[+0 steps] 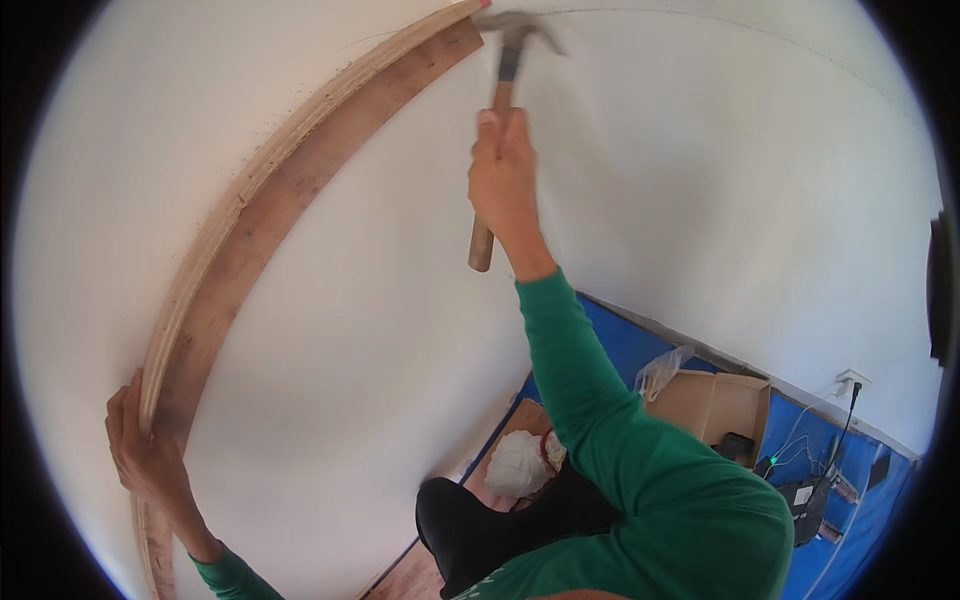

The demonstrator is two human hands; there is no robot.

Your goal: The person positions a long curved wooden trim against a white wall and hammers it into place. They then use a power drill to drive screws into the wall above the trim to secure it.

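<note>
At far left, my left hand [145, 450] gripped the board [285, 185] near its lower end, apparently to steady it against the wall [700, 200]. From that hand the board climbed up and right toward the hammer [509, 65]; the lens probably exaggerated its curve. Its lower end ran out of frame below the same hand, whose thumb I could not make out clearly.

Farther right, my right hand [503, 180] closed around the hammer's handle, likely for control, the butt jutting below the fist. The hammer's head, above that hand, lay just beside the board's upper end, claw turned away; blur kept me from telling whether they touched. A thin line ran rightward across the wall above the hand, drawn or strung, I could not say.

Below the right hand sat a white bag [518, 465], partly hidden by the sleeve [590, 385]. Below and right were an open box [705, 405] and cables near a socket [853, 380], perhaps for power. A dark shape [940, 290] at the far rim was cut off.
</note>
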